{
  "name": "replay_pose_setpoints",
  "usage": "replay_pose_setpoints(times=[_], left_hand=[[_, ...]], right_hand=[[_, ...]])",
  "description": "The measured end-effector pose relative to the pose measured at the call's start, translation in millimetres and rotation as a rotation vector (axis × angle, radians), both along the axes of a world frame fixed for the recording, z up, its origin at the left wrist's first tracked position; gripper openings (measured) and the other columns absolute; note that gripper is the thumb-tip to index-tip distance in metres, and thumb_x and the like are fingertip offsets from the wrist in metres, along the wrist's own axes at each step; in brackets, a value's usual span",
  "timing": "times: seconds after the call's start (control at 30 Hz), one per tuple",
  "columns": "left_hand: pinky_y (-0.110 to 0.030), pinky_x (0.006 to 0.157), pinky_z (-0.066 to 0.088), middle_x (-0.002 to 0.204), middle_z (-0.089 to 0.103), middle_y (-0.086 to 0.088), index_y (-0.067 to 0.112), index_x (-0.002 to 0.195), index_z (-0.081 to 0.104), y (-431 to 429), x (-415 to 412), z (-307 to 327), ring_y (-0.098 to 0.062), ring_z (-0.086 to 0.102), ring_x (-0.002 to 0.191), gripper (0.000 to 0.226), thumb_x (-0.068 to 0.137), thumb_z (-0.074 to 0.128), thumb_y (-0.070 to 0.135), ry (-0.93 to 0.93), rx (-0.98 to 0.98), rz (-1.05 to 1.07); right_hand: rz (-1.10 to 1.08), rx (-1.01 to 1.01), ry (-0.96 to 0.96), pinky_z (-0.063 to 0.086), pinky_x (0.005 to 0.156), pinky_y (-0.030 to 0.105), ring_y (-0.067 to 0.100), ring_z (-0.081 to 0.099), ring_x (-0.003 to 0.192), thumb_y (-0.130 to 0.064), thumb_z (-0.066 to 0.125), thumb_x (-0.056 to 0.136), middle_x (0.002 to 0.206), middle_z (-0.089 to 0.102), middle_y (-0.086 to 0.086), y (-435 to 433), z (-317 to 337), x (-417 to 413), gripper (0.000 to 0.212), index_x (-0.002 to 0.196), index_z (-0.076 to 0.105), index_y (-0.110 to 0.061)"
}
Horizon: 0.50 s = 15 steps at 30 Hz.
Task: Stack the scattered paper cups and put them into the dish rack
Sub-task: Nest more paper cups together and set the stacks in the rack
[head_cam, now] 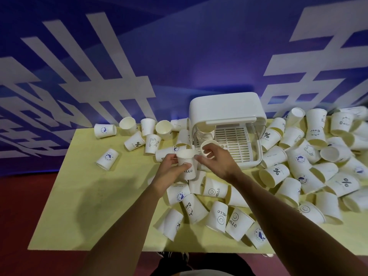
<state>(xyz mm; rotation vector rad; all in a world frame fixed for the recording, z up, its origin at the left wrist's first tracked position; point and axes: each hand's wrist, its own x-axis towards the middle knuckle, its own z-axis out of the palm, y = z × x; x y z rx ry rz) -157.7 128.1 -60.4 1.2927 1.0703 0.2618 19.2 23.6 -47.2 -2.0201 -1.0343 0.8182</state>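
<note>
Many tapered paper cups point(217, 216) (matte), slatted rack point(235, 136)

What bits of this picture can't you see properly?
All from the head view:
The stack of cups in the dish rack: its see-through wall blurs the count.
The small cup in the right hand: fingers hide its print.
The HELLO cup: the left hand covers its side, so one cup or several nested is unclear.
The cups at the right edge: cut off by the frame.

Dim, bluish light; soft arm shadow on table point(65, 196); strong wide-angle bending at edges; slight blur.
</note>
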Motion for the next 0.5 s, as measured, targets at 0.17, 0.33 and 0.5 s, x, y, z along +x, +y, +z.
replay_pose_setpoints(times=[0.17,0.33,0.5], left_hand=[[-0.037,0.091,0.056,0.118,0.068,0.006,0.033,0.116,0.060,-1.3,12.6,13.7,-0.011,0.071,0.101,0.044,0.079,0.082,0.021,-0.045,-0.005,-0.095],[-0.026,0.081,0.050,0.116,0.071,0.008,0.032,0.117,0.062,-0.8,15.8,16.4,-0.010,0.069,0.103,0.046,0.077,0.084,0.023,-0.017,-0.026,-0.125],[-0.029,0.081,0.046,0.117,0.070,0.007,0.027,0.118,0.062,2.5,13.0,12.0,-0.011,0.064,0.104,0.041,0.081,0.080,0.029,0.029,-0.031,-0.083]], right_hand=[[-0.019,-0.016,0.150,0.046,0.072,0.010,-0.003,0.063,0.088,-0.058,0.078,0.073,0.100,0.067,-0.012,-0.3,6.5,-3.7,0.057,0.118,0.061,-0.027],[-0.026,0.019,0.012,0.050,0.084,0.025,0.008,0.062,0.098,-0.052,0.079,0.073,0.106,0.067,-0.010,-0.3,15.6,5.7,0.057,0.120,0.060,-0.026],[-0.153,0.138,-0.085,0.053,0.083,0.033,0.013,0.061,0.098,-0.045,0.082,0.072,0.108,0.064,-0.006,1.3,26.7,21.8,0.058,0.118,0.056,-0.021]])
